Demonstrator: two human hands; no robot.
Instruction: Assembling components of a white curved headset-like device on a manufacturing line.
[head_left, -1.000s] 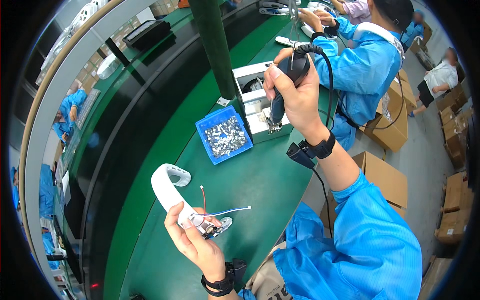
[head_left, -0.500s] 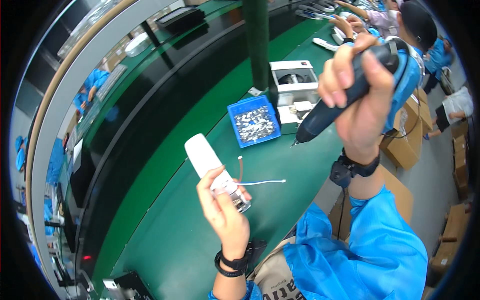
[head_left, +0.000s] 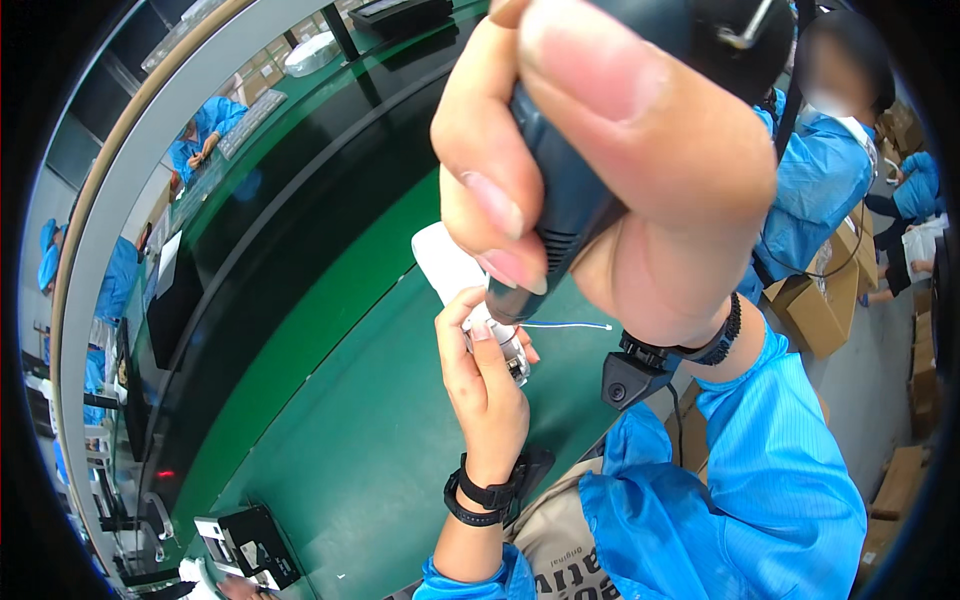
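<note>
Your right hand is raised close to the camera, wrist bent, its fingers curled around the dark driver, which slants down toward the white part. Your left hand reaches up from the lower edge, thumb and fingers pinching the part's near end over the green worktop (whether the driver's tip touches it, you cannot tell here). A wire sticks out rightward beside your left fingers.
</note>
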